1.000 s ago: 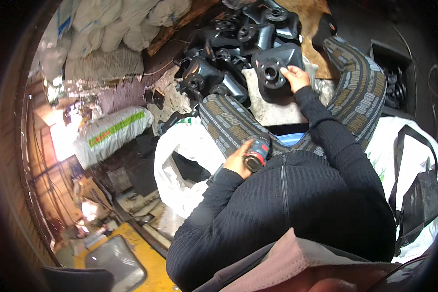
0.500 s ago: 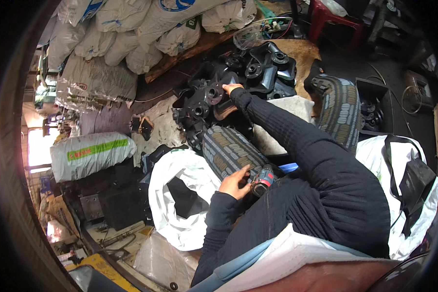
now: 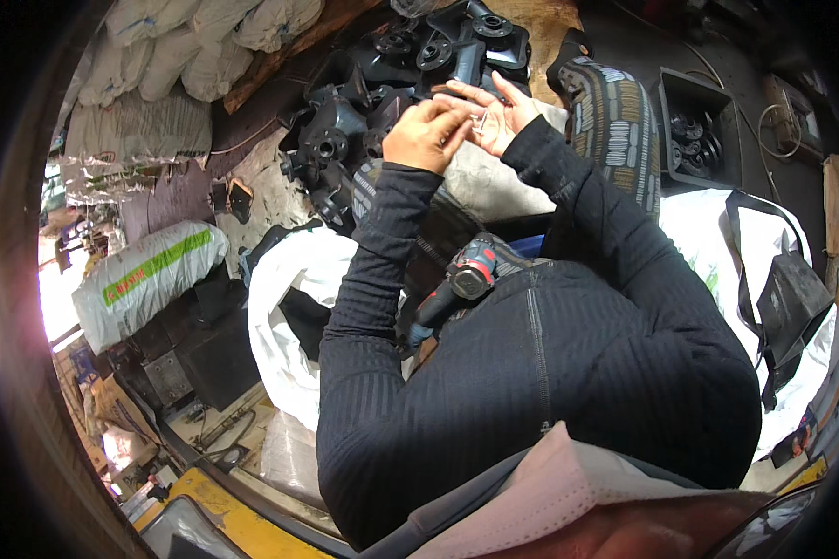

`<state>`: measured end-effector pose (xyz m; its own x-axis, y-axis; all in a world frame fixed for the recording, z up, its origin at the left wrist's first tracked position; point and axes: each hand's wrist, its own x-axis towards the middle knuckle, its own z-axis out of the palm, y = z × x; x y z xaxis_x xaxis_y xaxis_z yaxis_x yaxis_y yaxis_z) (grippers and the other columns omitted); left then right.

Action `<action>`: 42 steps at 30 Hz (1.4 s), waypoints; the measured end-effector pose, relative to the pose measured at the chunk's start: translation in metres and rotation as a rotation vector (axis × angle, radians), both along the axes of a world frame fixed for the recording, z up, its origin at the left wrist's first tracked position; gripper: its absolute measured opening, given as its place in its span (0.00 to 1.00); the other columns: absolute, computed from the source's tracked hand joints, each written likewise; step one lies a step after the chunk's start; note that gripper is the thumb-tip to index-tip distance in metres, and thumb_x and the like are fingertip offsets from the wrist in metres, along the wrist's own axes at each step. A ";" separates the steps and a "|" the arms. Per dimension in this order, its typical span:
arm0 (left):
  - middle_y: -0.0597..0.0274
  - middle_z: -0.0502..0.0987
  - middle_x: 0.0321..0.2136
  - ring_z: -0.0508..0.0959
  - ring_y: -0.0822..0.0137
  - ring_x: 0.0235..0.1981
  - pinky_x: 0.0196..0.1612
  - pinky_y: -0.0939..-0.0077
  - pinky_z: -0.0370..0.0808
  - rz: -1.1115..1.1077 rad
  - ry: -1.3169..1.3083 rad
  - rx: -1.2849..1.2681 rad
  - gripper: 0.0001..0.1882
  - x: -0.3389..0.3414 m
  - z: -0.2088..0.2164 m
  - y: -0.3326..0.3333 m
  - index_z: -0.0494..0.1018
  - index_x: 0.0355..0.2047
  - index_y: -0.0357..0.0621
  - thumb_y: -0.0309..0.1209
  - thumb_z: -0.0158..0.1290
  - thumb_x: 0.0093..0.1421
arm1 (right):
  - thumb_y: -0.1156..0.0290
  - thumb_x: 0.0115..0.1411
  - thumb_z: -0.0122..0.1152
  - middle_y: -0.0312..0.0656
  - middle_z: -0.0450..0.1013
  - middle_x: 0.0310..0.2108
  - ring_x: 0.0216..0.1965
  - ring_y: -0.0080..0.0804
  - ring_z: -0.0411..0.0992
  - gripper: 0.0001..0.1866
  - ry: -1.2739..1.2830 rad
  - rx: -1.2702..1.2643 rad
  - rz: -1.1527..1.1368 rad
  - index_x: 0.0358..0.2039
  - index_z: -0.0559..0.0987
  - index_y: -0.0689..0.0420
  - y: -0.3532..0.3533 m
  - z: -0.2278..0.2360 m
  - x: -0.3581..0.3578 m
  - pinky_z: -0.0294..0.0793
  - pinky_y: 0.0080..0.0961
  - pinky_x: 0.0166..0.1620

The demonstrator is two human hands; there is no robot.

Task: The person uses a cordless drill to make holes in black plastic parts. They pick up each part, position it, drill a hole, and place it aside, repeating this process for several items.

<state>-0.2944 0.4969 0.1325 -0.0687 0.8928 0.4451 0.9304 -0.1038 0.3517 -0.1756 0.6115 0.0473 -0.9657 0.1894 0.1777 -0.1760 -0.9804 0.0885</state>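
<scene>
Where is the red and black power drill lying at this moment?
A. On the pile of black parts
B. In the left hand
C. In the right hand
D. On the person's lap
D: the power drill rests on the lap, while the left hand and right hand meet in front, away from it.

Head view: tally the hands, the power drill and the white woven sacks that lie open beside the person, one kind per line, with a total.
Hands: 2, left hand and right hand, raised together over the black metal parts.
Power drill: 1, red and black power drill on the lap.
White open sacks: 2, left sack, right sack.
Total: 5
</scene>
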 end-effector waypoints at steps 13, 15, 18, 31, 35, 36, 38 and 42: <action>0.61 0.77 0.24 0.79 0.58 0.27 0.30 0.64 0.75 0.318 -0.065 -0.585 0.13 0.035 -0.039 0.043 0.74 0.25 0.49 0.43 0.58 0.46 | 0.67 0.64 0.44 0.44 0.70 0.49 0.49 0.33 0.69 0.18 -0.714 0.057 -0.302 0.50 0.70 0.63 -0.017 -0.024 0.007 0.68 0.27 0.54; 0.59 0.78 0.25 0.79 0.58 0.26 0.30 0.65 0.74 0.314 -0.007 -0.543 0.13 0.035 -0.043 0.046 0.74 0.26 0.47 0.42 0.57 0.46 | 0.69 0.62 0.47 0.42 0.72 0.45 0.44 0.28 0.71 0.16 -0.661 0.050 -0.308 0.48 0.72 0.61 -0.017 -0.036 0.007 0.71 0.25 0.49; 0.62 0.77 0.23 0.78 0.67 0.22 0.27 0.74 0.73 0.250 -0.286 -0.408 0.10 0.018 -0.053 0.054 0.74 0.28 0.44 0.35 0.57 0.48 | 0.69 0.62 0.47 0.39 0.74 0.39 0.38 0.24 0.73 0.15 -0.767 -0.060 -0.327 0.46 0.73 0.61 -0.016 -0.033 0.004 0.75 0.24 0.43; 0.57 0.77 0.16 0.78 0.64 0.19 0.21 0.73 0.73 0.610 -1.139 -0.684 0.12 -0.181 -0.139 0.267 0.76 0.23 0.39 0.37 0.55 0.47 | 0.72 0.64 0.43 0.43 0.74 0.40 0.40 0.29 0.75 0.17 -0.721 -0.174 -0.272 0.51 0.68 0.63 -0.001 -0.021 0.042 0.78 0.25 0.40; 0.53 0.79 0.24 0.79 0.66 0.19 0.28 0.73 0.77 0.655 -0.784 -0.165 0.22 -0.192 -0.137 0.278 0.75 0.39 0.37 0.39 0.57 0.46 | 0.69 0.64 0.44 0.40 0.74 0.35 0.37 0.27 0.75 0.18 -0.741 -0.114 -0.214 0.51 0.68 0.63 -0.002 0.004 0.034 0.78 0.23 0.38; 0.53 0.80 0.25 0.79 0.66 0.19 0.28 0.74 0.76 0.555 -0.765 -0.214 0.22 -0.164 -0.131 0.279 0.75 0.39 0.38 0.39 0.58 0.46 | 0.69 0.64 0.45 0.39 0.74 0.33 0.35 0.26 0.75 0.18 -0.764 -0.100 -0.220 0.52 0.68 0.63 0.002 0.005 0.036 0.78 0.23 0.37; 0.56 0.80 0.25 0.79 0.68 0.19 0.30 0.76 0.76 0.426 -0.648 -0.284 0.22 -0.136 -0.117 0.239 0.76 0.40 0.42 0.41 0.58 0.47 | 0.69 0.63 0.46 0.36 0.73 0.30 0.32 0.24 0.74 0.18 -0.732 -0.029 -0.201 0.52 0.68 0.64 -0.001 -0.005 0.032 0.77 0.22 0.35; 0.63 0.79 0.29 0.78 0.73 0.30 0.37 0.80 0.74 0.243 -0.548 -0.274 0.15 -0.090 -0.023 0.076 0.75 0.41 0.45 0.36 0.57 0.54 | 0.69 0.60 0.51 0.28 0.64 0.18 0.18 0.16 0.62 0.19 -0.792 -0.052 -0.174 0.50 0.70 0.64 0.000 -0.020 0.025 0.66 0.14 0.24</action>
<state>-0.3847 0.5726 0.1091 -0.4348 0.8993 0.0469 0.5946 0.2476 0.7650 -0.1501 0.6116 0.0274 -0.7574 0.3377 -0.5589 -0.3549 -0.9313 -0.0818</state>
